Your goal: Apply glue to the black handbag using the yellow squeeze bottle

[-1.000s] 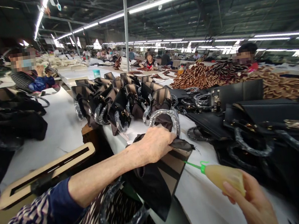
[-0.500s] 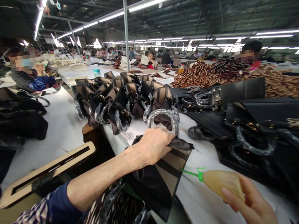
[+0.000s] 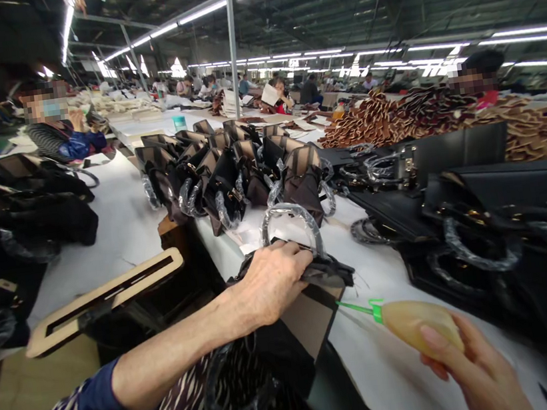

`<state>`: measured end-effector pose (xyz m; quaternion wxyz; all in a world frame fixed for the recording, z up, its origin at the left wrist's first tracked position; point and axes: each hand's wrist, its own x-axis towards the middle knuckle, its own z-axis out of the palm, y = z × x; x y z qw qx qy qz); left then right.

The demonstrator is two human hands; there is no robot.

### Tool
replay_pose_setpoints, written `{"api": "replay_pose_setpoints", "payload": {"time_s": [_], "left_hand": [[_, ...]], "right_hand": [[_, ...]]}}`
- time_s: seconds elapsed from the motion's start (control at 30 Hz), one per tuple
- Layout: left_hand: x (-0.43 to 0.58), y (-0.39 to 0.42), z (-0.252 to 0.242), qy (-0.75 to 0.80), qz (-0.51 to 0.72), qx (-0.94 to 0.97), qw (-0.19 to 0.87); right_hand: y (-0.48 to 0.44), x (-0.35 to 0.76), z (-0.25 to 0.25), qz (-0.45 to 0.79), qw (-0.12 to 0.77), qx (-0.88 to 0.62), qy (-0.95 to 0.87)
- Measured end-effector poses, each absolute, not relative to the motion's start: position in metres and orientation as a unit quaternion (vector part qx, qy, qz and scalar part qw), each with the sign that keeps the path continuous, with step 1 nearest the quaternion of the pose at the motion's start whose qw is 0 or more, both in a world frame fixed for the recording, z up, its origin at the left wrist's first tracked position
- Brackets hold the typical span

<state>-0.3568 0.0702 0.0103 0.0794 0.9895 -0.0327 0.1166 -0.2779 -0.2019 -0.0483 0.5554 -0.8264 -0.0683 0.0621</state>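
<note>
My left hand grips the top edge of a dark brown handbag lying at the front of the white table. The bag's plastic-wrapped handle arches just above my knuckles. My right hand holds a yellowish squeeze bottle whose green nozzle tip touches or nearly touches the bag's right edge. Another wrapped handle lies in my lap below the bag.
Several similar bags stand in rows behind. Black bags pile on the right, dark bags on the left. A tan slotted template lies left. Brown straps heap far right. Other people sit at tables beyond.
The view has shifted down and left slightly. My left hand keeps its grip on the bag. My right hand has kept the bottle nozzle against the bag's edge.
</note>
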Motion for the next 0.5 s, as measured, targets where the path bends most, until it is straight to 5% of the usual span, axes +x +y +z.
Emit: {"api": "replay_pose_setpoints", "payload": {"time_s": [0.5], "left_hand": [[-0.368,0.068,-0.001,-0.005,0.124,0.985,0.117]], "right_hand": [[-0.200,-0.287,-0.039,0.071,0.520,-0.848,-0.070]]}}
